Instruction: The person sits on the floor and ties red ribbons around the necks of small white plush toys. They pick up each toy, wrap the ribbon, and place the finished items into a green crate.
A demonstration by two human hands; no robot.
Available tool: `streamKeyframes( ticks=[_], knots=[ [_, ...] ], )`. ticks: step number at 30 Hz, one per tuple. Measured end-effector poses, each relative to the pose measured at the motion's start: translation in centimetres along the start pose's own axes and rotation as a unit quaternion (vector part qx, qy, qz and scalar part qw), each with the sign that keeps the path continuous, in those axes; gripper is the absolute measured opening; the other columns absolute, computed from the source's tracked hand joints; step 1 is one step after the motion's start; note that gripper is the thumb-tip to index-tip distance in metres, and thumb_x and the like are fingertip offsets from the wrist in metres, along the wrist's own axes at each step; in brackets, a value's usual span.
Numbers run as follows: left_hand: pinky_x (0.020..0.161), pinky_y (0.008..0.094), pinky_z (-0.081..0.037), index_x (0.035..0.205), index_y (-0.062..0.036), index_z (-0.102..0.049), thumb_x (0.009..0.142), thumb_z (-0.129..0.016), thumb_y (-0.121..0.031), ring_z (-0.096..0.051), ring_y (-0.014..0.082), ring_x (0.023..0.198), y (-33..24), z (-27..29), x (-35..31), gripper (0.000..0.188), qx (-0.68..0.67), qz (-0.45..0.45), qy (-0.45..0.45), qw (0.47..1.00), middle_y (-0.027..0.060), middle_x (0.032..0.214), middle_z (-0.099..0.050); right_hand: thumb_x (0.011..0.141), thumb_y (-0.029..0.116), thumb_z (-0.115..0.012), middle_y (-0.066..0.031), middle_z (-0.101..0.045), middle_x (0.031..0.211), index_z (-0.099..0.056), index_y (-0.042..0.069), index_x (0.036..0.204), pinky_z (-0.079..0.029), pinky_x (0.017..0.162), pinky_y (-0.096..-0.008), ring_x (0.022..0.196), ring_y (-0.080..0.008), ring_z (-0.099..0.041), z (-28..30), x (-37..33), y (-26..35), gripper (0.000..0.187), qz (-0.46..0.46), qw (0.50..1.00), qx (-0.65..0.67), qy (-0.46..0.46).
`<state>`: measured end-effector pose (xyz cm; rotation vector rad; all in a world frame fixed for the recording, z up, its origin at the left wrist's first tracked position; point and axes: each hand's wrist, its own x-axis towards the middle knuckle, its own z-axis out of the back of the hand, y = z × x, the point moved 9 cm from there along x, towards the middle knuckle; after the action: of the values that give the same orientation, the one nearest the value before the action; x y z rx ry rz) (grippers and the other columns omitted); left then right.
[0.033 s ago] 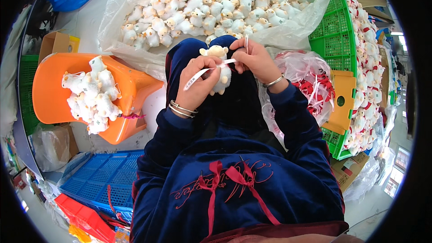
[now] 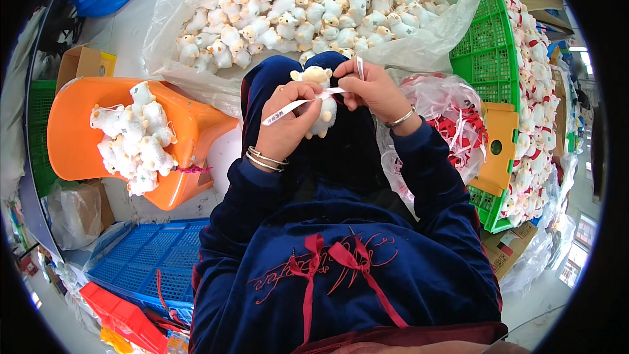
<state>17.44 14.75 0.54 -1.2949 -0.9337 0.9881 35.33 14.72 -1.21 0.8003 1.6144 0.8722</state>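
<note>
A small white plush sheep [image 2: 323,115] with a cream face stands upright between my knees. Across its neck runs a white printed ribbon [image 2: 283,111]. My left hand [image 2: 286,113] is closed, pinching the ribbon at the sheep's left side in the picture, and one printed end sticks out past the fingers. On the other side my right hand [image 2: 368,87] grips the ribbon's other part between thumb and fingers, with its tip rising above the knuckles. Whether the ribbon is knotted at the neck I cannot tell.
Ahead lies a clear plastic sheet [image 2: 167,33] heaped with plush sheep. An orange chair [image 2: 72,124] on the left holds several more. To the right are a plastic bag of red and white ribbons [image 2: 452,124] and a green crate [image 2: 488,39]. A blue crate [image 2: 147,255] sits lower left.
The ribbon's left end has swung slightly upward and outward, and its right tip has shifted a little. Both hands keep nearly the same place, and the sheep has not moved.
</note>
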Motion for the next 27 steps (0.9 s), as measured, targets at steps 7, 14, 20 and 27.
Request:
streamKeyframes(
  ticks=[7,14,20,27],
  knots=[
    [0.08,0.0279,-0.05,0.095,-0.0035,-0.061,0.089,-0.072,-0.002,-0.063,0.0162,0.09,-2.5,0.0,0.0,0.013,0.096,-0.122,-0.001,0.988,0.007,0.105,-0.071,0.098,0.012,-0.064,-0.0033,-0.063,0.081,-0.061,-0.001,0.119,-0.051,0.061,-0.0238,0.065,-0.0095,-0.06,-1.2,-1.4,0.5,0.025,-0.017,0.995,0.089,0.043],
    [0.077,0.0342,-0.052,0.095,-0.005,-0.063,0.088,-0.072,-0.003,-0.064,0.025,0.088,-2.5,0.5,0.1,0.011,0.122,-0.158,-0.045,0.979,0.0081,0.097,-0.071,0.1,0.02,-0.064,0.0001,-0.062,0.078,-0.07,-0.001,0.108,-0.048,0.06,-0.022,0.066,-0.0085,-0.059,-1.1,-2.8,-1.5,0.023,-0.058,0.982,-0.075,0.164],
    [0.073,0.0346,-0.052,0.095,-0.0055,-0.064,0.087,-0.075,-0.003,-0.065,0.0255,0.086,-3.2,0.3,0.1,0.013,0.125,-0.197,-0.034,0.972,0.0086,0.096,-0.071,0.107,0.023,-0.052,-0.0032,-0.064,0.082,-0.064,0.003,0.097,-0.05,0.07,-0.0235,0.071,-0.0119,-0.061,-3.1,-1.9,1.6,0.026,0.034,0.973,0.153,0.171],
    [0.073,0.0356,-0.054,0.099,-0.005,-0.066,0.088,-0.074,-0.003,-0.066,0.0278,0.081,-2.4,1.0,0.1,0.014,0.143,-0.183,-0.075,0.97,0.0109,0.092,-0.069,0.103,0.013,-0.058,-0.0035,-0.068,0.094,-0.07,0.0,0.109,-0.048,0.073,-0.0234,0.078,-0.0097,-0.06,-4.4,-0.9,2.6,0.019,0.112,0.986,0.067,0.107]
  ],
)
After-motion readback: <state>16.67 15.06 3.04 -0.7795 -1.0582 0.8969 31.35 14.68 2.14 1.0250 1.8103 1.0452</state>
